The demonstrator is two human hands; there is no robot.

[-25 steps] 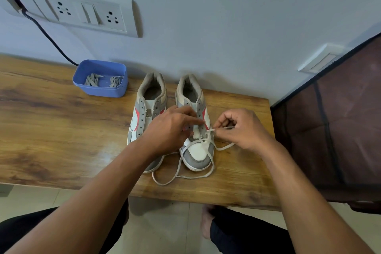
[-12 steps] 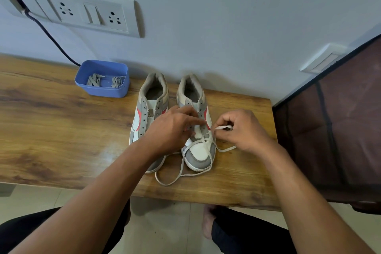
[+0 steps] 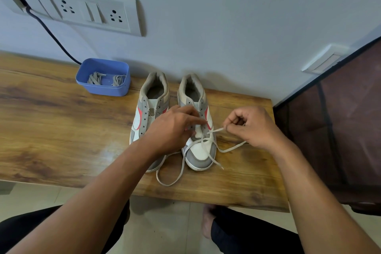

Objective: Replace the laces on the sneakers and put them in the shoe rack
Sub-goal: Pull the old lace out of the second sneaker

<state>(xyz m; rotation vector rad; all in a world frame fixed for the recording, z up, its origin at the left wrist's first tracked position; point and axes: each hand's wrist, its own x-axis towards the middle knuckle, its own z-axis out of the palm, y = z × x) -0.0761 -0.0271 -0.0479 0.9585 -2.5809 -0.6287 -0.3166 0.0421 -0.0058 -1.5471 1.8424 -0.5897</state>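
Sneakers: head view only. The pair sits side by side on the surface (image 3: 61, 130), heels to the wall.

- Sneaker in work (image 3: 201, 150) sits between the two grips. The bare sneaker (image 3: 144, 117) is just outboard of the left grip, with its visible eyelets empty.
- Right hand (image 3: 253, 128): grip pinched on the white lace (image 3: 179, 173), close to one end. The lace runs inboard from the grip to the eyelets, and a slack tail loops under the grip.
- Left hand (image 3: 173, 130): fingers on the tongue and eyelet rows. Can't tell if the grip pinches the lace or only steadies the shoe.
- The rest of the lace crosses the toe and loops loose on the surface, toe-side of both grips.
- Blue tub (image 3: 103, 86), well outboard of the left grip, holds grey laces (image 3: 94, 78).
- Dark fabric unit (image 3: 340, 119) outboard of the right grip is possibly the rack, not sure.

Step, my read: early lacing of the first sneaker, only the lowest rows threaded. Next: feed the pinched end through the next eyelet, pull out the slack, keep both sides even. The second shoe and racking are not started.
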